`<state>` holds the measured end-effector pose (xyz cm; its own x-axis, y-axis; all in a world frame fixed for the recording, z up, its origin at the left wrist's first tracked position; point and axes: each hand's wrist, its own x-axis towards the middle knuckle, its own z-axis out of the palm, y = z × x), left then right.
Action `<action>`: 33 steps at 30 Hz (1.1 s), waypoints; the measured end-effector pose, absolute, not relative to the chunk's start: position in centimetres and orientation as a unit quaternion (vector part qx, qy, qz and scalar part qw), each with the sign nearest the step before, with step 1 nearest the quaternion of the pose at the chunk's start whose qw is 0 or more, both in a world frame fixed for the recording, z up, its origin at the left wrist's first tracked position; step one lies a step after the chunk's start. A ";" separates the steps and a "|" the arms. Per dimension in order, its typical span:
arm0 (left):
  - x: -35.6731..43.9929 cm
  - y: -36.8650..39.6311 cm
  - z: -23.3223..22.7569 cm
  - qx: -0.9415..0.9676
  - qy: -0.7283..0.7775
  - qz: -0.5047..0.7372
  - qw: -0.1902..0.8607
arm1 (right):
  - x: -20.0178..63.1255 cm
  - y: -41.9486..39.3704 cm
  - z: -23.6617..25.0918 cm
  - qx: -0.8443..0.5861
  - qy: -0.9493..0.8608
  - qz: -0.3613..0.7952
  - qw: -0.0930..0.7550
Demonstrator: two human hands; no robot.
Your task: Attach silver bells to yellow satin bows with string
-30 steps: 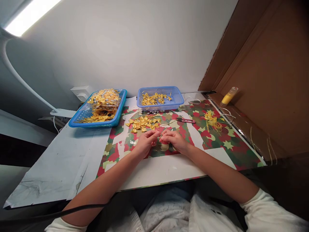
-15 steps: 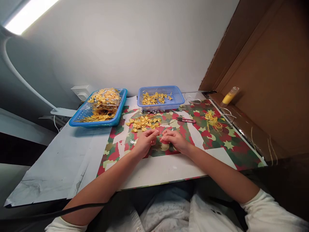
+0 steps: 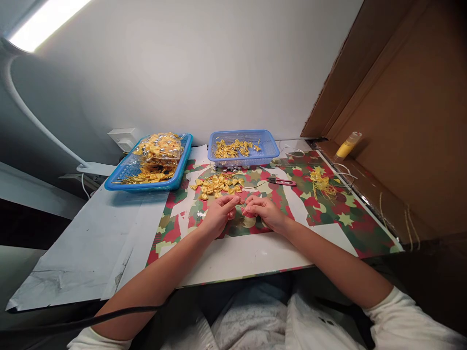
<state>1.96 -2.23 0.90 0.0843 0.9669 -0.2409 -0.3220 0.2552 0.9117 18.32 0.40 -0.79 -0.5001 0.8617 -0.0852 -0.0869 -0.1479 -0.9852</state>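
Note:
My left hand and my right hand face each other over the patterned sheet, both with fingers pinched. Between the fingertips runs a thin yellowish cord, and each hand grips it; any bow on it is hidden or too small to make out. Just beyond the left hand lies a loose pile of yellow ribbon bows with thin stems or cords. Small thread snips with a pinkish handle rest on the sheet, beyond my right hand.
At the back stands a lilac-blue basket with bows, silvery beads before it. A blue basket of bows and a plastic bag stands left. Yellow thread scraps lie right, near a yellow tube and cardboard wall.
Both hands stay nearly in place, pinching. The right fingers shift very slightly and the cord between the hands shows a little more plainly.

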 end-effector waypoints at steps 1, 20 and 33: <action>2.0 -2.2 0.9 0.352 0.457 0.499 0.646 | 18.3 0.4 -0.8 -0.354 -0.551 0.668 0.354; 1.2 -1.6 1.4 0.314 0.449 0.543 0.636 | 18.5 0.1 -0.4 -0.352 -0.582 0.641 0.356; 1.6 -2.1 1.5 0.349 0.455 0.521 0.633 | 17.8 -0.2 -1.7 -0.342 -0.611 0.616 0.360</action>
<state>1.64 -2.06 1.54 0.0441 0.9762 -0.2123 -0.3412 0.2144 0.9152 17.83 -0.21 -1.66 -0.5070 0.8617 0.0192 -0.0264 0.0067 -0.9996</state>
